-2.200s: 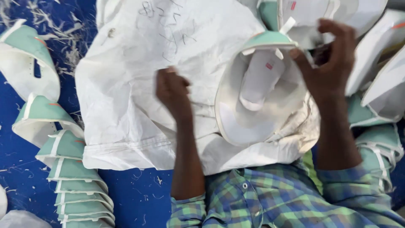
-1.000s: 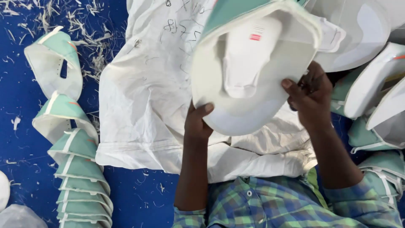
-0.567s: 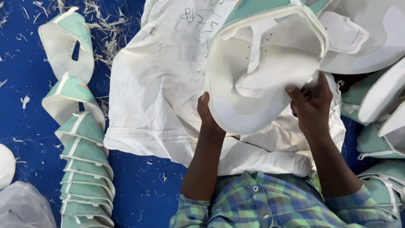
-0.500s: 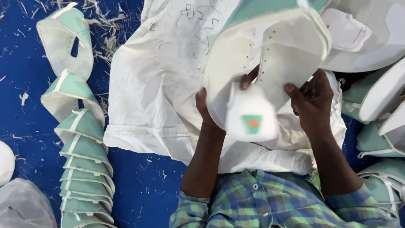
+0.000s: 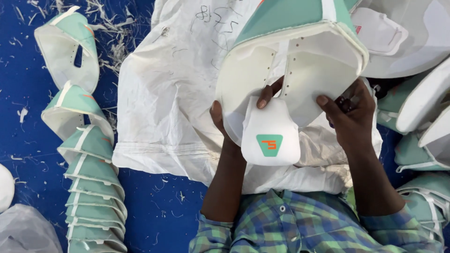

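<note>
White woven sack [image 5: 173,93] spread over the blue floor [image 5: 28,93], filling the centre of the frame from the top edge to just above the person's checked shirt [image 5: 290,227].

Shoe upper [image 5: 290,61], green outside and white inside, sits upper centre-right, held over the sack with its open white lining facing the camera. Its white tongue [image 5: 271,133], with a green patch, hangs down from the opening at centre.

Left hand [image 5: 234,119], centre: closed on the upper's lower left edge, thumb on the lining, a fingertip showing just above the tongue. Right hand [image 5: 349,115], right of centre: clamped on the lower right edge, thumb pressed on the lining, fingers behind.

Left edge: column of nested green uppers [image 5: 91,187] running from upper left to lower left. Right edge: heap of further white and green uppers [image 5: 422,117], partly behind the held one. Pale trimmings [image 5: 108,18] scattered upper left.
</note>
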